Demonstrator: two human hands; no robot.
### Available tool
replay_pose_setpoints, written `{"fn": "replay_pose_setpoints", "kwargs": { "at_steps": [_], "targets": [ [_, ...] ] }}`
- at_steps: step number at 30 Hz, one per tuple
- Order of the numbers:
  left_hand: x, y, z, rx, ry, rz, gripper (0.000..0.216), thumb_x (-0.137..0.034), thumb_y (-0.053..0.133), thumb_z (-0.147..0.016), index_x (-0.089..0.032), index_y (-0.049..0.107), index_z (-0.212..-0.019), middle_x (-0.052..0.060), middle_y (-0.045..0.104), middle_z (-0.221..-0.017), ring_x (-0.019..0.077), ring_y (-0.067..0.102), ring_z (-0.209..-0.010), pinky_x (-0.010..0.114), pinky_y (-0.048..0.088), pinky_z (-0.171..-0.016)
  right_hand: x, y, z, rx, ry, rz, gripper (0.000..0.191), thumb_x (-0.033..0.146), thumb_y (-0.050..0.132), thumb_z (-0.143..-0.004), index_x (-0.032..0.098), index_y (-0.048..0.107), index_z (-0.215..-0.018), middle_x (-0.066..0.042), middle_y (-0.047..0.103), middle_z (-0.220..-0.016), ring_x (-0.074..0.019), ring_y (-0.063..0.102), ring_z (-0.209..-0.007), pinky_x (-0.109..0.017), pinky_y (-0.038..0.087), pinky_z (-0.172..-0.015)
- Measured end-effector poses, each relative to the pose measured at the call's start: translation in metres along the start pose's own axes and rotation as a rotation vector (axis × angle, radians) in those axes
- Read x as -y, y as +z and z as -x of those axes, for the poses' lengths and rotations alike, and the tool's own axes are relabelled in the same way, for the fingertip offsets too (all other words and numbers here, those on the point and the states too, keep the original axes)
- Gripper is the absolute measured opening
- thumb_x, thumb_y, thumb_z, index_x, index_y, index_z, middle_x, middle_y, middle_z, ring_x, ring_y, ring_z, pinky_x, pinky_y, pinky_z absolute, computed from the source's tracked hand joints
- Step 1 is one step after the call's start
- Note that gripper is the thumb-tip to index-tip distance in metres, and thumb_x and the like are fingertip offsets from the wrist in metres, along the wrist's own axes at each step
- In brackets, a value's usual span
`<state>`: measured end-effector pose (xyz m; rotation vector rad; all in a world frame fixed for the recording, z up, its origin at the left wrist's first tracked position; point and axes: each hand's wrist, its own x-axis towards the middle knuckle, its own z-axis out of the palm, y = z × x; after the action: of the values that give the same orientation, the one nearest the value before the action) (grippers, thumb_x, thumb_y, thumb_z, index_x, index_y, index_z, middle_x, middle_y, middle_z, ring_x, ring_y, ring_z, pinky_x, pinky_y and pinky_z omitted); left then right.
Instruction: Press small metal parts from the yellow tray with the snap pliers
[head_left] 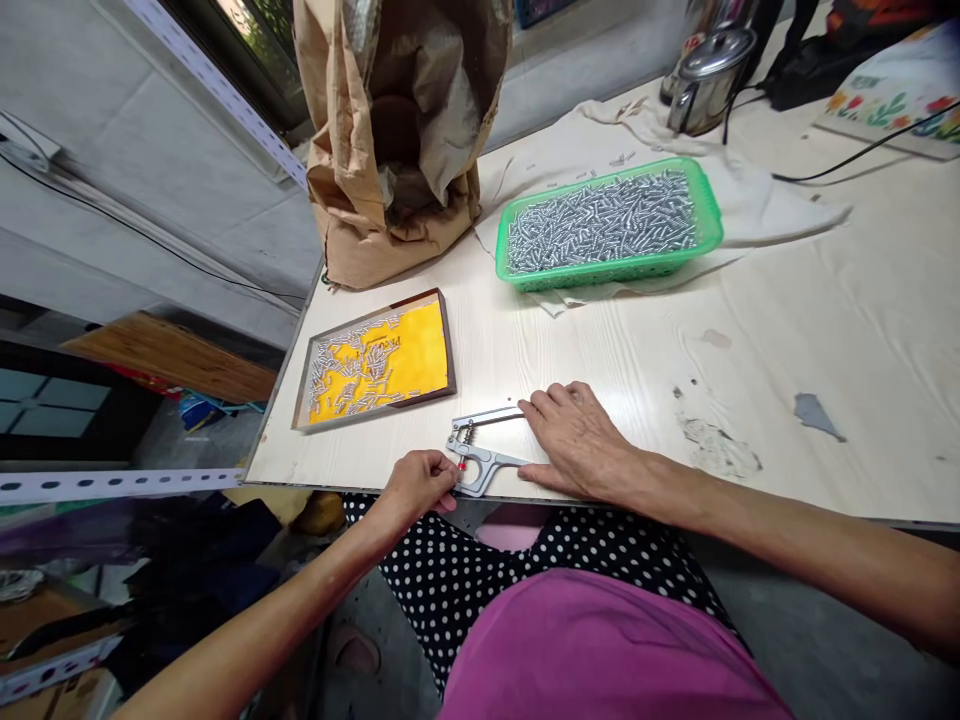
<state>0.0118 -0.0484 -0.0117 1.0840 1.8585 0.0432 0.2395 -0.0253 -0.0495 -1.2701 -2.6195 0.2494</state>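
grey hand press (480, 448) lies at the desk's (825, 320) near edge. right hand (577, 440) rests flat on its handles, fingers extended; left hand (420, 482) pinches closed at its jaw end. risk: press overhangs the edge and could slip off. green basket (709, 215) full of screws; yellow tray (375, 362) partly filled; brown sack (397, 140) open.

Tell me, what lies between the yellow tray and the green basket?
Head view: only bare wooden table separates the yellow tray from the green basket; the basket rests on a white cloth.
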Motion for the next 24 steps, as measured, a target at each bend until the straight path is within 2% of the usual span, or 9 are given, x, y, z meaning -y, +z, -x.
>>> {"fn": "replay_pose_setpoints", "kwargs": {
  "at_steps": [3,5,8,10,12,14,16,18,24],
  "targets": [
    [0.004,0.001,0.001,0.004,-0.023,-0.009,0.014,-0.025,0.062,-0.082,-0.015,0.059,-0.072,-0.001,0.059,-0.046,0.0139,0.060,-0.045,0.020,0.047,-0.049,0.004,0.003,0.002,-0.001,-0.001,0.015,0.046,0.044,0.070,-0.078,0.008,0.060,-0.104,-0.013,0.059,-0.098,-0.0291,0.049,-0.091,-0.039,0.033,-0.076],
    [0.008,0.003,0.005,-0.046,0.037,-0.107,0.018,-0.027,0.059,-0.085,-0.015,0.059,-0.072,0.001,0.061,-0.054,0.0154,0.061,-0.051,0.024,0.049,-0.053,0.005,0.006,0.003,-0.008,0.000,0.008,0.040,0.041,0.070,-0.079,0.009,0.061,-0.102,-0.013,0.059,-0.098,-0.0289,0.049,-0.092,-0.038,0.035,-0.074],
    [0.012,0.011,0.013,-0.314,0.368,-0.365,0.018,-0.031,0.056,-0.088,-0.015,0.064,-0.084,0.008,0.065,-0.084,0.0201,0.065,-0.076,0.032,0.052,-0.071,0.004,0.006,-0.001,-0.020,-0.014,-0.014,0.037,0.040,0.070,-0.079,0.011,0.060,-0.101,-0.012,0.059,-0.099,-0.0286,0.049,-0.092,-0.037,0.036,-0.074],
    [0.010,0.019,0.013,-0.464,0.641,-0.501,0.021,-0.032,0.058,-0.089,-0.018,0.063,-0.103,0.010,0.061,-0.110,0.0248,0.060,-0.100,0.038,0.051,-0.087,0.003,0.003,-0.005,-0.023,-0.039,-0.017,0.037,0.039,0.070,-0.080,0.012,0.060,-0.102,-0.013,0.059,-0.100,-0.0283,0.049,-0.093,-0.037,0.037,-0.074],
    [0.004,0.026,0.008,-0.487,0.836,-0.606,0.038,-0.030,0.063,-0.087,-0.019,0.055,-0.122,0.012,0.052,-0.129,0.0292,0.049,-0.120,0.044,0.044,-0.100,0.002,-0.001,-0.010,-0.025,-0.075,-0.011,0.037,0.038,0.069,-0.080,0.011,0.059,-0.104,-0.013,0.059,-0.100,-0.0279,0.048,-0.093,-0.037,0.037,-0.075],
    [-0.007,0.029,-0.002,-0.443,0.936,-0.699,0.053,-0.026,0.065,-0.085,-0.018,0.045,-0.134,0.012,0.045,-0.140,0.0313,0.040,-0.128,0.048,0.038,-0.107,0.002,-0.006,-0.014,-0.021,-0.110,-0.003,0.035,0.036,0.069,-0.081,0.011,0.059,-0.104,-0.012,0.059,-0.101,-0.0273,0.048,-0.092,-0.038,0.038,-0.077],
    [-0.017,0.029,-0.013,-0.373,0.948,-0.765,0.058,-0.024,0.065,-0.085,-0.016,0.040,-0.137,0.014,0.047,-0.137,0.0308,0.043,-0.124,0.047,0.040,-0.105,0.002,-0.009,-0.019,-0.001,-0.132,0.003,0.034,0.034,0.069,-0.082,0.010,0.059,-0.104,-0.013,0.059,-0.101,-0.0266,0.047,-0.092,-0.038,0.038,-0.078],
    [-0.026,0.027,-0.020,-0.302,0.931,-0.795,0.055,-0.025,0.064,-0.086,-0.013,0.043,-0.135,0.014,0.054,-0.127,0.0289,0.048,-0.114,0.045,0.044,-0.098,0.001,-0.008,-0.022,0.025,-0.136,0.003,0.035,0.033,0.070,-0.082,0.008,0.059,-0.105,-0.013,0.059,-0.102,-0.0262,0.048,-0.092,-0.038,0.038,-0.078],
    [-0.035,0.020,-0.029,-0.256,0.887,-0.713,0.025,-0.035,0.058,-0.092,-0.015,0.062,-0.105,0.009,0.060,-0.098,0.0242,0.053,-0.094,0.037,0.046,-0.084,-0.004,0.003,-0.034,0.048,-0.152,-0.016,0.021,0.029,0.067,-0.089,0.011,0.063,-0.099,-0.011,0.061,-0.096,-0.0239,0.051,-0.091,-0.034,0.038,-0.074]
  ]
}}
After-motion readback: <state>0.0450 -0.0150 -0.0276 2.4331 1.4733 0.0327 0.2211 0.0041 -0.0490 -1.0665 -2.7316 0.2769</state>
